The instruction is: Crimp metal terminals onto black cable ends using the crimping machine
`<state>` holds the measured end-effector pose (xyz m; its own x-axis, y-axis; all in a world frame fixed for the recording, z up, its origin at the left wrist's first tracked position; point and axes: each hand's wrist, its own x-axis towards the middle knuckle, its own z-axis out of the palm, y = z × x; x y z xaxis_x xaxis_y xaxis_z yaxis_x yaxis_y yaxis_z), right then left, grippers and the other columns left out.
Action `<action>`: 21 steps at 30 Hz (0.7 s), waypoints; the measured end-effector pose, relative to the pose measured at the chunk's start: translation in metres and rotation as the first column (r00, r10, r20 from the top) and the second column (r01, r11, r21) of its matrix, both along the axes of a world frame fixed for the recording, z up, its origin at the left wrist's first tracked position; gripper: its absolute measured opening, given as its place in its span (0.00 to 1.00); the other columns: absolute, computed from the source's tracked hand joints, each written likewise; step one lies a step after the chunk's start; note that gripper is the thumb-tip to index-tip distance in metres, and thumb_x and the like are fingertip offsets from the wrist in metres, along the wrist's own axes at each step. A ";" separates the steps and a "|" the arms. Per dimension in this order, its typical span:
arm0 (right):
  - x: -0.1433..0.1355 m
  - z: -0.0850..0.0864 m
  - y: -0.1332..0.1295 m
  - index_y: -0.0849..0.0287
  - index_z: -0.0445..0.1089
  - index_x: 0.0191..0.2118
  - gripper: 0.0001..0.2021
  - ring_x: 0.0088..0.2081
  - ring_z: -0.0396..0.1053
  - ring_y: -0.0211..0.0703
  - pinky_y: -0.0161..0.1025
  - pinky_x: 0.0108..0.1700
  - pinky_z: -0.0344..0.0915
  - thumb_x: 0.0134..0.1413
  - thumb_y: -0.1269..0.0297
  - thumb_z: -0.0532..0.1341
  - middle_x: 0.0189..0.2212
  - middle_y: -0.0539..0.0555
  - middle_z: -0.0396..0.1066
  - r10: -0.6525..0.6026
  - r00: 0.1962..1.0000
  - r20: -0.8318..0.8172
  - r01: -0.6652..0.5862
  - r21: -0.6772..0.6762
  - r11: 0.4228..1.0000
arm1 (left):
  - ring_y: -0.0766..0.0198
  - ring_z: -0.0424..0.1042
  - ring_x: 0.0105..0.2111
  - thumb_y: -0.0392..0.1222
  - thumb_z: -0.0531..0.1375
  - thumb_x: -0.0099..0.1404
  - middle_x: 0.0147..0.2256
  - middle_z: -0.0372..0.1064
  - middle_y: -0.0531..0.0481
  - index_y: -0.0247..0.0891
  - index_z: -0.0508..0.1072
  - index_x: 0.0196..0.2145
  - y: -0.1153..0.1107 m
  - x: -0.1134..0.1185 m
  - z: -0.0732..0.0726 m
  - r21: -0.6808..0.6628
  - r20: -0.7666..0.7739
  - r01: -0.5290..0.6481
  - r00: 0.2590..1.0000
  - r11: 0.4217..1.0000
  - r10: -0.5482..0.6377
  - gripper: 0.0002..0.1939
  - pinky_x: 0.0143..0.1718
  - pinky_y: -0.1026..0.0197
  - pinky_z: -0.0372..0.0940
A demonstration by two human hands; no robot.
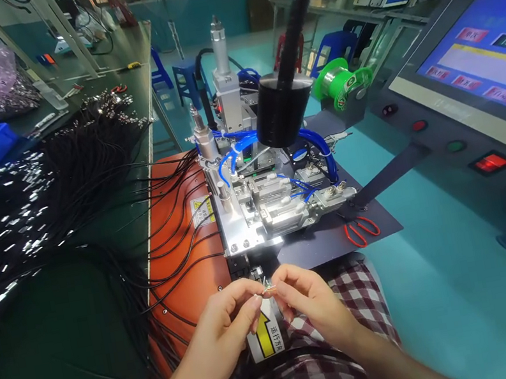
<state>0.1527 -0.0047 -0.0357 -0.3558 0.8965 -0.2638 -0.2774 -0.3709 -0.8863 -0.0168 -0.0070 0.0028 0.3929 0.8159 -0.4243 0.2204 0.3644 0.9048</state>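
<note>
Teal floor (442, 274) is spreading on the right; left hand (223, 317) and right hand (310, 293) are pinching thin wires (268, 288), ideally keeping them neatly apart

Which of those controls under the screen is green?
The round green button, between the round red button and the lit rectangular switch; the others look red or dark.

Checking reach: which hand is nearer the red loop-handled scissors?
Right. The right hand is below and left of the red loop-handled scissors in view; the left hand is farther left.
</note>
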 end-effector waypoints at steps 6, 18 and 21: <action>-0.001 -0.004 0.002 0.59 0.62 0.28 0.15 0.19 0.54 0.31 0.31 0.23 0.50 0.53 0.52 0.60 0.17 0.44 0.58 0.031 0.997 -0.077 -0.036 -0.064 0.997 | 0.73 0.47 0.19 0.47 0.51 0.66 0.22 0.52 0.57 0.38 0.68 0.40 0.000 -0.001 0.001 -0.028 0.024 0.021 1.000 0.999 -0.021 0.12 0.16 0.70 0.41; -0.003 -0.004 0.002 0.60 0.64 0.27 0.14 0.19 0.54 0.31 0.31 0.23 0.51 0.52 0.54 0.61 0.17 0.44 0.59 0.007 0.996 -0.084 -0.013 -0.076 0.997 | 0.73 0.46 0.19 0.47 0.50 0.67 0.20 0.50 0.59 0.35 0.68 0.38 0.006 -0.002 0.001 -0.078 0.109 0.019 0.994 0.997 -0.010 0.13 0.19 0.69 0.42; -0.006 -0.003 0.001 0.59 0.64 0.28 0.14 0.18 0.55 0.31 0.31 0.23 0.52 0.52 0.54 0.61 0.17 0.44 0.59 -0.096 0.994 -0.043 0.095 -0.028 0.995 | 0.73 0.47 0.20 0.47 0.51 0.67 0.20 0.50 0.59 0.36 0.68 0.37 0.006 -0.001 0.000 -0.069 0.102 0.004 0.995 0.998 0.003 0.13 0.20 0.68 0.43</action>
<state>0.1470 -0.0042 -0.0389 -0.2806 0.9201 -0.2734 -0.3519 -0.3636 -0.8625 -0.0182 -0.0005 0.0033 0.4375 0.7857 -0.4373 0.1287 0.4266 0.8952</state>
